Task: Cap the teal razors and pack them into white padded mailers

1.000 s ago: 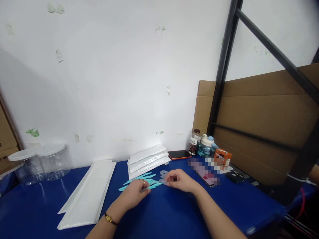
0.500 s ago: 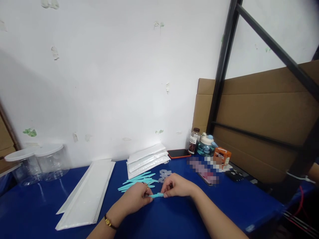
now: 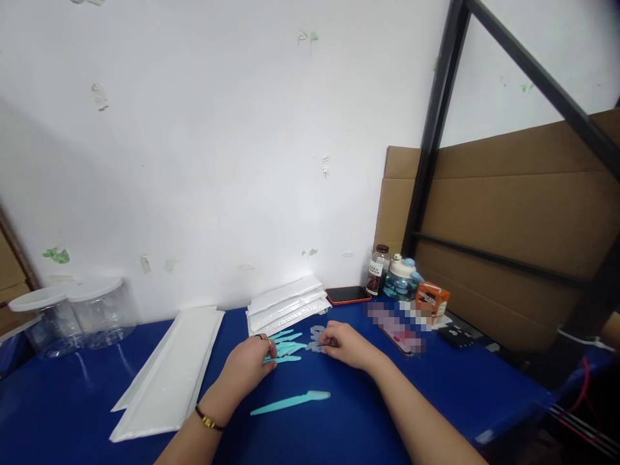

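Note:
My left hand (image 3: 249,365) rests with curled fingers on a pile of teal plastic sticks (image 3: 287,345) on the blue table (image 3: 339,426), pinching one of them. My right hand (image 3: 345,342) lies just right of the pile, fingertips closed on small translucent grey caps (image 3: 316,334). One teal stick with a pale cap on its end (image 3: 290,402) lies alone on the table, nearer to me than both hands.
White padded envelopes lie in a long pile (image 3: 169,374) at left and a stack (image 3: 287,303) behind the sticks. Two clear jars (image 3: 72,313) stand far left. A phone (image 3: 347,294), bottles (image 3: 393,278), an orange box (image 3: 432,300) and cardboard (image 3: 508,219) stand at right.
The stick held between both hands half a second ago now lies on the table near me. Both hands have moved back to the pile and the caps.

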A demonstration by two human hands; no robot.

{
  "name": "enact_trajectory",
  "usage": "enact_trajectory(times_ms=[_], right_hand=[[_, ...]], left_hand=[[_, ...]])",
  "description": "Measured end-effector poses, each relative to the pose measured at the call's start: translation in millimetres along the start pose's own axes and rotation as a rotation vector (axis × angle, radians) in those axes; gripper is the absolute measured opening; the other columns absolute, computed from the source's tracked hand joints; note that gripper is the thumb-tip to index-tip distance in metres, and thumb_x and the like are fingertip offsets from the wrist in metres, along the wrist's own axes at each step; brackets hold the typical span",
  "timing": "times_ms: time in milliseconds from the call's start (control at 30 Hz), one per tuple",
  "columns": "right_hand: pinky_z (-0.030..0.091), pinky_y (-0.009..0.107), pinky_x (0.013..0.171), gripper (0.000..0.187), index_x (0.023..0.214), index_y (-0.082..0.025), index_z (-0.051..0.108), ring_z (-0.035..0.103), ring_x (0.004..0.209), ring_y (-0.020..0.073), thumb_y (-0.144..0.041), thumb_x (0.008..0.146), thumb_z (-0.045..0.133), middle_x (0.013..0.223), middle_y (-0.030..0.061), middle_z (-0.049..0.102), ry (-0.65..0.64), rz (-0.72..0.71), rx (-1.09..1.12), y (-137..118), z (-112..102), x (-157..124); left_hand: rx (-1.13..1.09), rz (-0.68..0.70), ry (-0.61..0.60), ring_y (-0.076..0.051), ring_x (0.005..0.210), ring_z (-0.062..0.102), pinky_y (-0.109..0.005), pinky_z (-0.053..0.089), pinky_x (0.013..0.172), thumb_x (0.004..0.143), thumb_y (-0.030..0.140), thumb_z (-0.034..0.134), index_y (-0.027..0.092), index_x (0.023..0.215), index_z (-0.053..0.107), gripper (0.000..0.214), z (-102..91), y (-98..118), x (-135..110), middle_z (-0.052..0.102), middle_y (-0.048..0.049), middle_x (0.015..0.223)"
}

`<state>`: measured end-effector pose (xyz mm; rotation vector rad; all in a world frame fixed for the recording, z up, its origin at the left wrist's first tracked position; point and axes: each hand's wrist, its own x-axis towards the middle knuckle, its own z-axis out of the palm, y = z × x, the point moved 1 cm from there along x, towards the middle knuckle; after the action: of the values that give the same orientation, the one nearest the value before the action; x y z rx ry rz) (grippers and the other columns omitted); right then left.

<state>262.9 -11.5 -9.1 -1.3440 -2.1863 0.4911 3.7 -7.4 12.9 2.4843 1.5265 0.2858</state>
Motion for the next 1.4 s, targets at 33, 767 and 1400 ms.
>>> enact_trajectory(times_ms=[33, 767, 1400], right_hand=[[0.042, 0.021, 0.064, 0.009, 0.080, -0.019, 0.068, 0.055, 0.070, 0.0115, -0.016, 0.072, 0.064, 0.085, 0.0023, 0.058, -0.009, -0.005, -0.020, 0.8, 1.6, 0.6], [0.038, 0.018, 0.050, 0.007, 0.073, -0.016, 0.067, 0.055, 0.057, 0.0113, -0.017, 0.066, 0.068, 0.065, 0.0002, 0.063, -0.112, 0.077, 0.180, -9.6, 15.3, 1.6], [0.039, 0.018, 0.054, 0.006, 0.075, -0.017, 0.066, 0.055, 0.061, 0.0097, -0.017, 0.070, 0.068, 0.072, -0.0012, 0.060, -0.166, -0.026, 0.207, -21.4, 25.9, 2.3]], left_hand=[[-0.003, -0.001, -0.006, -0.018, 0.084, 0.056, -0.025, 0.037, 0.070, 0.073, 0.026, 0.056, 0.023, 0.083, 0.064, 0.012, 0.3, 0.1, 0.0, 0.062, -0.0026, 0.093], [-0.205, -0.021, -0.120, -0.014, 0.065, 0.057, -0.022, 0.031, 0.053, 0.070, 0.028, 0.056, 0.021, 0.075, 0.063, 0.011, 11.6, 6.4, 2.0, 0.066, 0.0012, 0.071], [-0.344, 0.098, -0.161, -0.014, 0.065, 0.057, -0.021, 0.039, 0.058, 0.071, 0.027, 0.054, 0.018, 0.081, 0.064, 0.016, 27.8, 11.9, 7.8, 0.064, -0.0001, 0.071]])
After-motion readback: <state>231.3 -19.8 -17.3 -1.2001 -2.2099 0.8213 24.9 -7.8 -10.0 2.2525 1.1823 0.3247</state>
